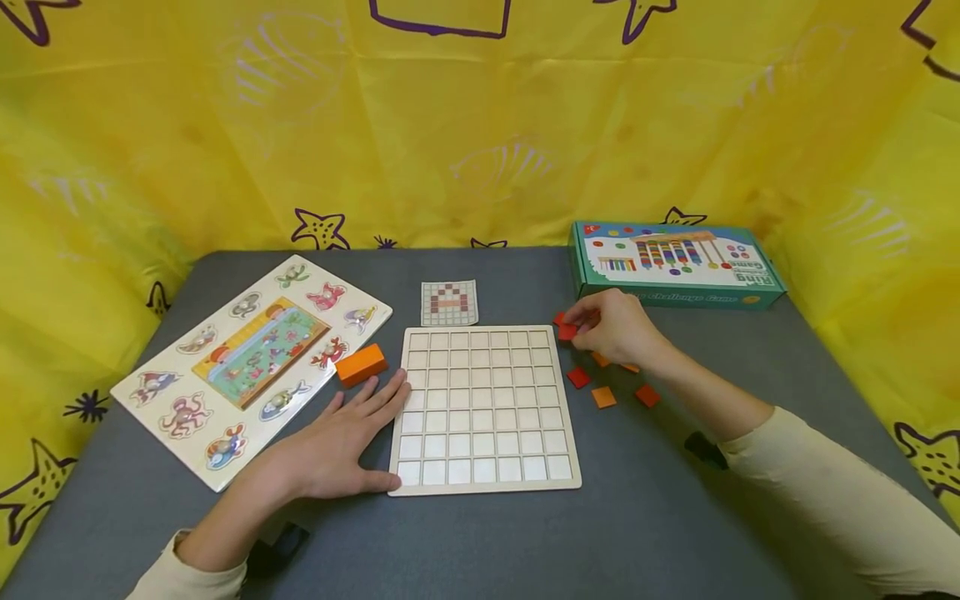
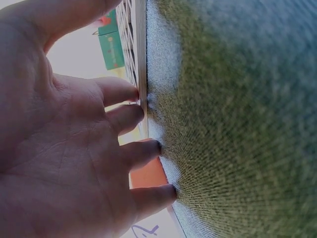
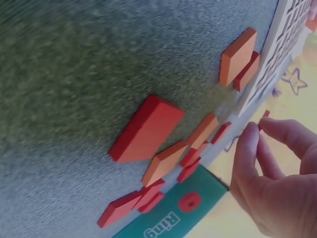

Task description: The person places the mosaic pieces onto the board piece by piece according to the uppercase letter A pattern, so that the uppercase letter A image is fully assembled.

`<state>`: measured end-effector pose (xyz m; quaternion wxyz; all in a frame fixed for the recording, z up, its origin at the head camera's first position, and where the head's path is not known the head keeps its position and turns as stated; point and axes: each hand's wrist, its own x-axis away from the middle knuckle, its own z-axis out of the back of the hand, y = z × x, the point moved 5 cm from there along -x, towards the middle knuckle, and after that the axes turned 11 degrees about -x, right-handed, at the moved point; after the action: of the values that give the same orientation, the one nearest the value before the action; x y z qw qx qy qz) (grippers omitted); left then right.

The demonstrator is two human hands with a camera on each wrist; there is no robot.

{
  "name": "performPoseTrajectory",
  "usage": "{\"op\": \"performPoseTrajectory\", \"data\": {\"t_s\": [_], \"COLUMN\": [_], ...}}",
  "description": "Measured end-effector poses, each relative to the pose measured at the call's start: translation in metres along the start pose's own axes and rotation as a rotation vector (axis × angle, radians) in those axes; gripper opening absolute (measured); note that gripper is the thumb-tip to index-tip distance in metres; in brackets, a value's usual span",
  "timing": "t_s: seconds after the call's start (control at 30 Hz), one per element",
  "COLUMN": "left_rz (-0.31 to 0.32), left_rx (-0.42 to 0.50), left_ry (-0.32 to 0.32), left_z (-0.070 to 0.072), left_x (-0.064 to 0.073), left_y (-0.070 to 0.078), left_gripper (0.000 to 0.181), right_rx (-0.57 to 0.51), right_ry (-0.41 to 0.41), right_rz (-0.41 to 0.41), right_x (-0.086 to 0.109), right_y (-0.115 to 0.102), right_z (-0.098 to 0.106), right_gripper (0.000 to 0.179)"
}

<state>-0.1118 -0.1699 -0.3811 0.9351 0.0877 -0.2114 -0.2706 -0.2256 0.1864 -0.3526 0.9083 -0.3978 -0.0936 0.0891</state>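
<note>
A wooden grid board (image 1: 483,421) with blank square cells lies flat in the middle of the table. My left hand (image 1: 337,442) rests at its left side in the head view, fingers spread, with fingertips and thumb at the edge. In the left wrist view the fingers of that hand (image 2: 89,144) point down to the tabletop. Past the board's upper right corner, my right hand (image 1: 618,329) pinches a small red square tile (image 3: 266,115) between thumb and fingertip. Below that hand lie loose tiles, among them a red tile (image 1: 579,377) and an orange tile (image 1: 603,397).
A small pattern card (image 1: 448,302) lies just behind the board. To the left is a sea-animal picture puzzle (image 1: 272,292), with an orange block (image 1: 362,365) by its right edge. A green ring game box (image 1: 675,258) stands at the back right, before a yellow curtain (image 1: 480,125).
</note>
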Motion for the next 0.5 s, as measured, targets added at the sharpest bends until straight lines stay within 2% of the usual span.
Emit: {"op": "performPoseTrajectory", "data": {"t_s": [0.5], "left_rz": [0.008], "left_rx": [0.005], "left_ry": [-0.01], "left_z": [0.0], "left_x": [-0.001], "left_y": [-0.002], "left_gripper": [0.114], "right_rx": [-0.073], "right_ry": [-0.012], "right_rz": [0.034], "right_x": [-0.011], "right_y": [-0.017], "right_z": [-0.015], "right_gripper": [0.02]}}
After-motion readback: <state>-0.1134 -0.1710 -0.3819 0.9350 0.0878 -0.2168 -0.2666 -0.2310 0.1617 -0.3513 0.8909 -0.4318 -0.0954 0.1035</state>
